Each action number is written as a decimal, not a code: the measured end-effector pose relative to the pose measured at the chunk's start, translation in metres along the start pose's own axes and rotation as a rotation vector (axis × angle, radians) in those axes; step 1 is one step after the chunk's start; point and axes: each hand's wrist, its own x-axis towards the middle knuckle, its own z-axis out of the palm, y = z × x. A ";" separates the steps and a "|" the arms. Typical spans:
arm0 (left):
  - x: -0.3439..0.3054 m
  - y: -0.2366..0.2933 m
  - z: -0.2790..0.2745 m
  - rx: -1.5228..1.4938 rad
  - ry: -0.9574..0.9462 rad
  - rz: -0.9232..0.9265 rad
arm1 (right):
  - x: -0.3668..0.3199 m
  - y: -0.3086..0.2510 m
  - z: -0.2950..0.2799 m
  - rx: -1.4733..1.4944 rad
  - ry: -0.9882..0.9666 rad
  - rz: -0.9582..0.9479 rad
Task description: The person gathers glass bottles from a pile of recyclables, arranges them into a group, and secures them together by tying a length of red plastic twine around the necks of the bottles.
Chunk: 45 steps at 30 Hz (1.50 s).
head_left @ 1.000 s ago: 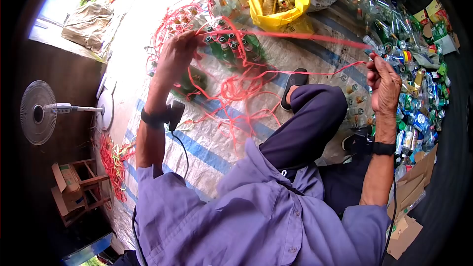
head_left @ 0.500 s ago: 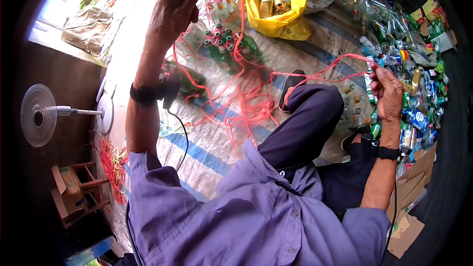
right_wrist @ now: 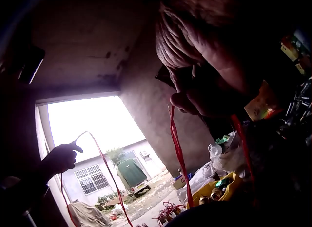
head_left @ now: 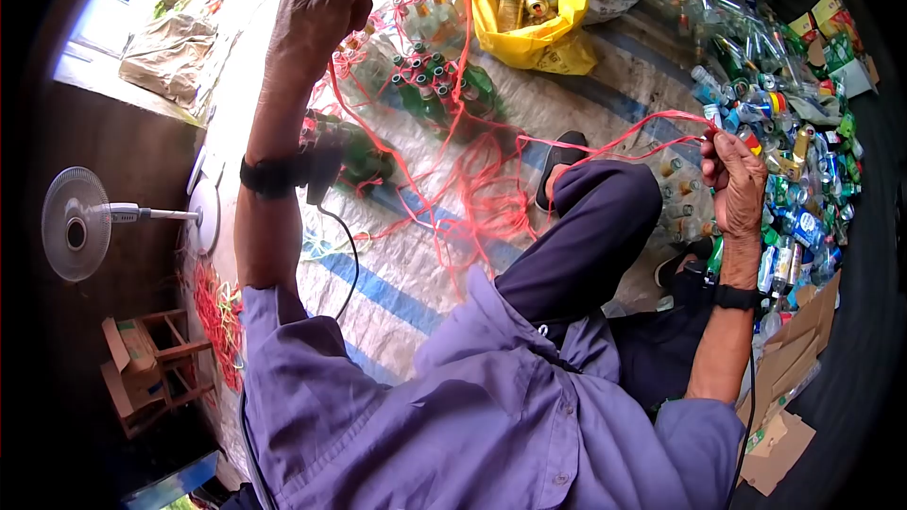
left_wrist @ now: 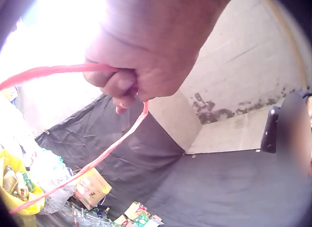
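My left hand (head_left: 316, 24) is raised at the top left of the head view and pinches a strand of red plastic string (left_wrist: 97, 161). In the left wrist view its fingers (left_wrist: 119, 83) are curled, and the string runs out on both sides of them. Over at the right, my right hand (head_left: 737, 179) grips another part of the red string (head_left: 652, 123) between thumb and fingers. Two strands hang from that hand in the right wrist view. Below, a loose tangle of red string (head_left: 487, 194) lies on the striped sheet (head_left: 378, 297) before the bent leg.
Bundled green bottles (head_left: 439, 85) stand beyond the tangle. Behind them is a yellow bag (head_left: 543, 42) with cans in it. Many loose cans and bottles (head_left: 803, 179) are heaped along the right. A standing fan (head_left: 76, 224) and a wooden stool (head_left: 175, 349) are at the left.
My left hand has risen up and to the left, drawing a strand of string up with it. The right hand stays about where it was, and the strands from it now hang slacker.
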 end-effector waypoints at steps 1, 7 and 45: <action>-0.002 0.005 0.000 0.001 0.000 -0.003 | 0.001 0.003 0.000 0.000 -0.002 0.003; -0.006 0.027 0.007 -0.410 -0.067 -0.094 | 0.005 0.017 0.010 -0.245 0.024 0.080; -0.093 -0.056 0.151 -0.303 -0.942 -0.203 | 0.025 -0.050 0.027 0.582 -0.218 -0.038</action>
